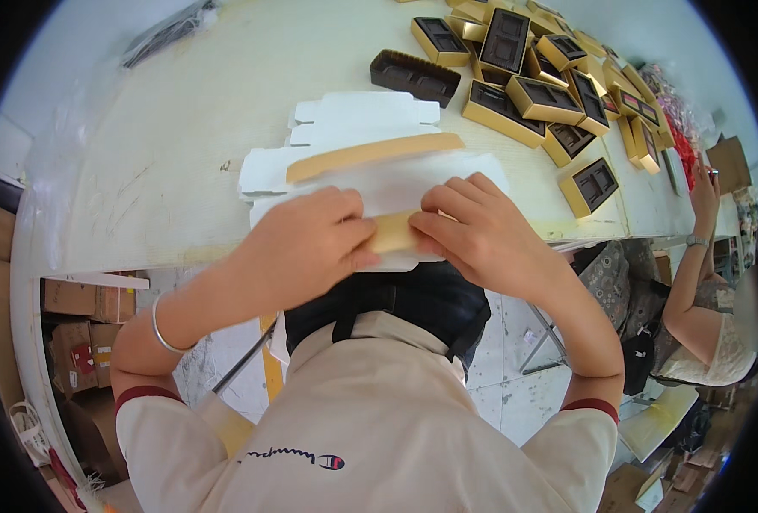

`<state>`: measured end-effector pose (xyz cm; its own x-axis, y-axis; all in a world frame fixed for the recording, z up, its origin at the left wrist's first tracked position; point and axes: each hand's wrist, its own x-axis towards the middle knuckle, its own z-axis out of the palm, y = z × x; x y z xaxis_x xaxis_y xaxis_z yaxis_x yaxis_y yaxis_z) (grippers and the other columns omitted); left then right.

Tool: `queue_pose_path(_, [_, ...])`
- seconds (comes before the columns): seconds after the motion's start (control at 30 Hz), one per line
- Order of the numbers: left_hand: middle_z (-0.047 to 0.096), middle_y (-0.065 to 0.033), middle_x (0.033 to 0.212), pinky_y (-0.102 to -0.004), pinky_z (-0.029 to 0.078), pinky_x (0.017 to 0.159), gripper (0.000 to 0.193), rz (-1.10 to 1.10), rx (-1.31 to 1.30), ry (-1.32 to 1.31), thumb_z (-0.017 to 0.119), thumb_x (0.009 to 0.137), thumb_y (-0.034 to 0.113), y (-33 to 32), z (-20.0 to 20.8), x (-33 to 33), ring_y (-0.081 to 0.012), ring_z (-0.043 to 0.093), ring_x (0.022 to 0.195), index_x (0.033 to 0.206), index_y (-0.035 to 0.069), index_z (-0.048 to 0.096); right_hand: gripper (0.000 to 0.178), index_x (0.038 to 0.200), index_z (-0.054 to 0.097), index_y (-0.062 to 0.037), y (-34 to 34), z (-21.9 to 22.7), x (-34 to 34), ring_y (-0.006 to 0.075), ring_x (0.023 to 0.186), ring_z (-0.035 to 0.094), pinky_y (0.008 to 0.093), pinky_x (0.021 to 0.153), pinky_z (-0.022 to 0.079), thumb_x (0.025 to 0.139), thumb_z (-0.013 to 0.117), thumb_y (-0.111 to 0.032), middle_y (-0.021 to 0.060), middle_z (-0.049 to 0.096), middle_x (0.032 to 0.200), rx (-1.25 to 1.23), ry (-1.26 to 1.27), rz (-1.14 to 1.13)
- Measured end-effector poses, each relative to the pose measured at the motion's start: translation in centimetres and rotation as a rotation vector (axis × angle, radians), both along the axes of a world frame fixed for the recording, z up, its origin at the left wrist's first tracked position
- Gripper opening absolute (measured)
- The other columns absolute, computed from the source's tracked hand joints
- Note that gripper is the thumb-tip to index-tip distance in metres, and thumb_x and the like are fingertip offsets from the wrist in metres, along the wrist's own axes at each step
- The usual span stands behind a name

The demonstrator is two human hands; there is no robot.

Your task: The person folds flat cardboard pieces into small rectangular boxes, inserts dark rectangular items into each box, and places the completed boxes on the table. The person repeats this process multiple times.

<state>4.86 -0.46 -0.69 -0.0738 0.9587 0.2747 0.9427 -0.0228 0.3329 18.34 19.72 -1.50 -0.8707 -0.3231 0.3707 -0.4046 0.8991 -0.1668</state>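
My left hand and my right hand are both closed on a gold cardboard box blank at the table's near edge, thumbs toward me. A raised gold strip with a blurred white inner side stands just beyond my fingers. Whether it belongs to the same blank I cannot tell. Under and behind it lie flat white box blanks with notched flaps. Farther off, a loose dark plastic insert tray rests on the table.
Several gold boxes with dark inserts are heaped at the far right of the white table. One gold box sits nearer. A co-worker's arm shows at right. Cartons are stacked under the table at left.
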Motion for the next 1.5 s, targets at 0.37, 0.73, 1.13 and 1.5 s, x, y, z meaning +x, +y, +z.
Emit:
queue_pose_path(0.37, [0.06,-0.0087,0.081,-0.0319,0.047,0.067,0.02,0.252,0.348,0.199,0.064,0.085,0.016,1.8,1.8,-4.2,-0.0228,0.057,0.072,0.102,0.004,0.065,0.017,0.085,0.06,-0.0044,0.2,0.7,-3.4,0.0312,0.077,0.061,0.0369,0.068,0.043,0.07,0.059,0.004,0.012,0.064,0.076,-0.003,-0.166,-0.081])
queue_pose_path(0.73, [0.061,-0.0057,0.079,-0.0271,0.046,0.061,0.015,0.178,0.021,-0.228,0.063,0.083,0.001,1.8,0.4,-5.6,-0.0138,0.059,0.068,0.097,-0.001,0.064,0.017,0.085,0.056,-0.0064,-2.4,1.8,-1.6,0.0206,0.077,0.05,0.0321,0.066,0.037,0.068,0.059,-0.008,0.0046,0.052,0.076,0.244,0.126,-0.077])
queue_pose_path(1.13, [0.058,-0.0089,0.11,-0.0308,0.044,0.059,0.027,0.227,0.056,-0.377,0.06,0.074,-0.009,-0.5,-0.8,-0.3,-0.0175,0.052,0.064,0.098,0.004,0.059,0.028,0.088,0.06,-0.0059,-0.9,0.5,-1.7,0.0248,0.083,0.056,0.0368,0.075,0.042,0.066,0.076,-0.014,0.0088,0.056,0.097,-0.11,0.017,0.116])
queue_pose_path(1.5, [0.058,-0.0059,0.088,-0.0306,0.048,0.06,0.029,-0.147,0.043,-0.32,0.082,0.062,0.01,-0.4,-1.1,-3.2,-0.0211,0.056,0.072,0.081,0.002,0.062,0.028,0.067,0.065,-0.0079,-3.4,1.6,-2.6,0.0195,0.078,0.051,0.0345,0.076,0.035,0.066,0.078,-0.033,0.0013,0.055,0.076,0.076,0.022,-0.072])
